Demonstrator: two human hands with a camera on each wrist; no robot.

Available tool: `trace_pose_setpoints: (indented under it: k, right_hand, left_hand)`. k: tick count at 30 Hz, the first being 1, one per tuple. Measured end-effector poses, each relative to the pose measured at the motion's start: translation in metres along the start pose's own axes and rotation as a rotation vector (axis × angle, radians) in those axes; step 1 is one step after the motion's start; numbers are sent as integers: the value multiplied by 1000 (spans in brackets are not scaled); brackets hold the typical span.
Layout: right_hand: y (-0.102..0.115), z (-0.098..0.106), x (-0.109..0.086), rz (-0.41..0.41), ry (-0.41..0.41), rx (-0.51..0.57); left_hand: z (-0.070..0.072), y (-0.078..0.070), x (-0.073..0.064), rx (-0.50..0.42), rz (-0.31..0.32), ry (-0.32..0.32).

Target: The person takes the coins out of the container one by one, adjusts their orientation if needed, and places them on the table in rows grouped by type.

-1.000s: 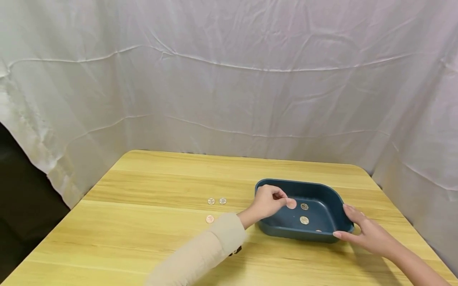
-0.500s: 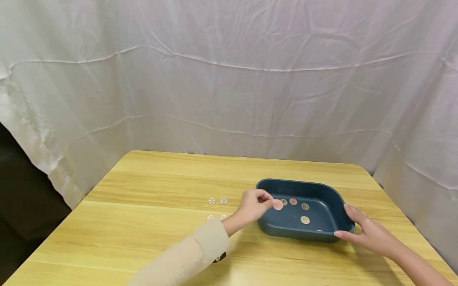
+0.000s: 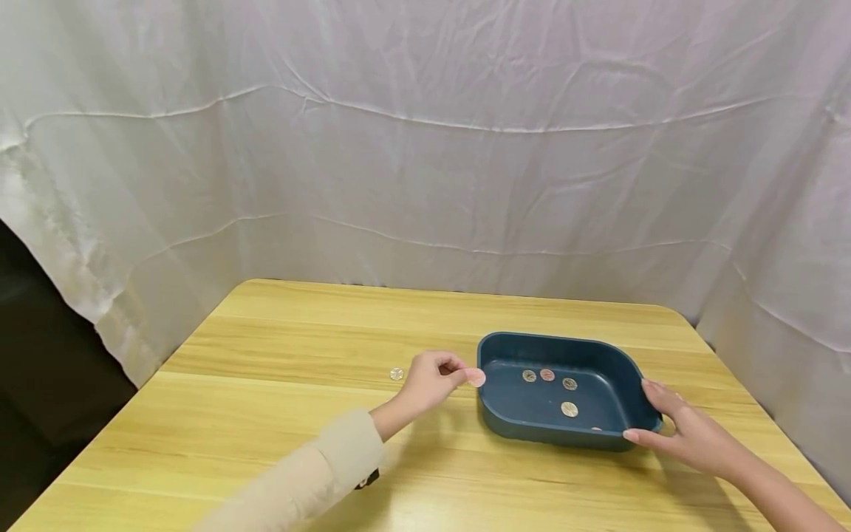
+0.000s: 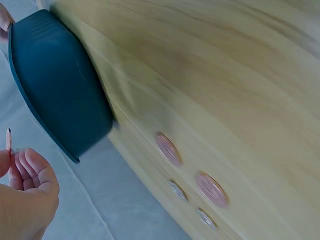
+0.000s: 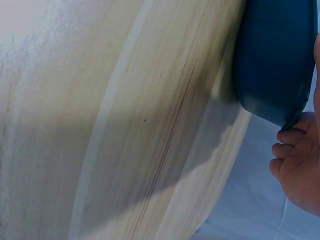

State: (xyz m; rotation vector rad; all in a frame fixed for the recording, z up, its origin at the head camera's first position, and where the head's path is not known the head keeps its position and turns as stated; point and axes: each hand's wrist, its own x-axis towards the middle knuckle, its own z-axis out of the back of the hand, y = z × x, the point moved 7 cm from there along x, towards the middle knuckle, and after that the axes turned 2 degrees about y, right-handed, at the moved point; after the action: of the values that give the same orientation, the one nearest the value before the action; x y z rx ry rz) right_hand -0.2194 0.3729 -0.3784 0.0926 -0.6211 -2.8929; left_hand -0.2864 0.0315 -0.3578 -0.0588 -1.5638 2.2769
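Observation:
My left hand (image 3: 428, 380) pinches a copper-coloured coin (image 3: 475, 377) between thumb and fingers, just at the left rim of a dark blue plastic basin. The same coin (image 4: 8, 140) appears edge-on in the left wrist view. At the basin's (image 3: 552, 434) right end, my right hand (image 3: 691, 436) grips the rim, thumb at the front and fingers on the far side. Inside lie several coins, among them a reddish coin (image 3: 547, 374) and a larger gold-toned coin (image 3: 569, 408). The right wrist view shows the right hand's fingers (image 5: 292, 142) curled at the basin's edge.
Left of the basin, a silver coin (image 3: 396, 374) lies on the wooden table (image 3: 319, 325). The left wrist view shows two copper coins (image 4: 212, 189) and two silver coins (image 4: 178, 190) there; my left arm hides most in the head view. Pale curtains (image 3: 425, 185) surround the table.
My left hand has moved left from over the basin's inside to its left rim, with the copper coin still pinched. The right hand has kept its grip on the basin.

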Motion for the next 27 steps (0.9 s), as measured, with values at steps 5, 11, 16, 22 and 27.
trace_pose_setpoints:
  k: [5, 11, 16, 22, 27]
  right_hand:
    - [0, -1, 0, 6, 0, 0]
    - [0, 0, 0, 7, 0, -26]
    - [0, 0, 0, 8, 1, -22]
    - [0, 0, 0, 8, 5, -11]
    - [1, -1, 0, 11, -4, -11]
  left_hand:
    - [18, 9, -8, -15, 50, 0]
    - [39, 21, -15, 46, 66, -27]
    - [51, 31, -22, 74, 80, -40]
    - [70, 46, -33, 124, 127, -82]
    - [85, 59, -43, 185, 152, -96]
